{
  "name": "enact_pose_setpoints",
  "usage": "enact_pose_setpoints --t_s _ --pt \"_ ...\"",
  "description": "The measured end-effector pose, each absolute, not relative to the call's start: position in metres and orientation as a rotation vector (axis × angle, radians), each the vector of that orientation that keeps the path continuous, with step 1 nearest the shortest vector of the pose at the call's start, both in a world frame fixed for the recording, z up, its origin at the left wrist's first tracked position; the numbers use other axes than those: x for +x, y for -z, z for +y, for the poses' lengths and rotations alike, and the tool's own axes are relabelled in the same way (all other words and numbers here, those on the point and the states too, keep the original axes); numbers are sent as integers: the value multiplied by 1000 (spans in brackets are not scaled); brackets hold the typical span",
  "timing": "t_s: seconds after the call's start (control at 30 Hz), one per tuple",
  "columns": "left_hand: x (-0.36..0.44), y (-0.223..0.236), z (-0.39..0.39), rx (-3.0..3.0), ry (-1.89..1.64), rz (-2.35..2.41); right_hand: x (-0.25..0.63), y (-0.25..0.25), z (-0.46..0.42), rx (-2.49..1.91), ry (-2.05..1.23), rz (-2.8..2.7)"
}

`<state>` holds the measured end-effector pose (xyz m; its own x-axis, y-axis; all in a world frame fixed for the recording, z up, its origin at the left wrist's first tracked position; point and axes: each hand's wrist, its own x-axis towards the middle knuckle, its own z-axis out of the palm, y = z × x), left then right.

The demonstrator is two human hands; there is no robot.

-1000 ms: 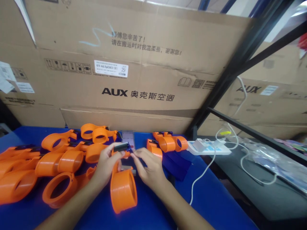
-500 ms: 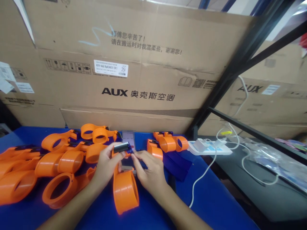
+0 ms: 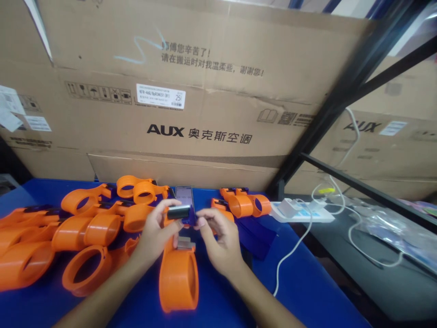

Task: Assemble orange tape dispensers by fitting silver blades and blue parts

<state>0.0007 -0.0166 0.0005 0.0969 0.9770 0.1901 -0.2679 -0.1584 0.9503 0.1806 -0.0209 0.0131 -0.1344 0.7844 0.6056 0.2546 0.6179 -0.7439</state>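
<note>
My left hand (image 3: pixel 159 230) is closed around the neck of an orange tape dispenser (image 3: pixel 178 282), its ring hanging toward me. A black roller (image 3: pixel 178 212) sits across the dispenser's upper end, between my left thumb and fingers. At the roller's right end is a dark blue plastic piece (image 3: pixel 191 216). My right hand (image 3: pixel 221 239) has its thumb and curled fingers pinched at the right edge of that piece; the exact contact is partly hidden. Below the roller a grey metal plate (image 3: pixel 185 243) shows on the dispenser.
Several orange tape dispensers (image 3: pixel 71 233) lie on the blue table (image 3: pixel 297 291) at left, more (image 3: pixel 240 206) at back right. A phone (image 3: pixel 185 194) stands behind my hands. Dark blue strips (image 3: pixel 256 237) and a white power strip (image 3: pixel 319 214) with cables lie right. A large carton (image 3: pixel 205 100) closes off the back.
The blue piece has turned and shows more of its face at the roller's end. My right fingers have shifted slightly right and curled more. The dispenser's ring has tilted slightly; the camera view has shifted a little.
</note>
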Motion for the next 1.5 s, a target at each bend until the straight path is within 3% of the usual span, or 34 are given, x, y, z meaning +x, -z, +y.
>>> enact_pose_setpoints --t_s 0.23,0.33,0.73,1.5 --pt "9 -2 -27 1090 -1153 593 187 -28 -12 -605 -1411 -1587" --pt "10 0 -26 1046 -1112 558 189 -27 -10 -573 -1546 -1493" --pt "5 9 -19 1163 -1185 583 175 -15 -12 -804 -1032 -1505" --pt "10 10 -15 1195 -1344 948 172 -4 -2 -808 -1119 -1476"
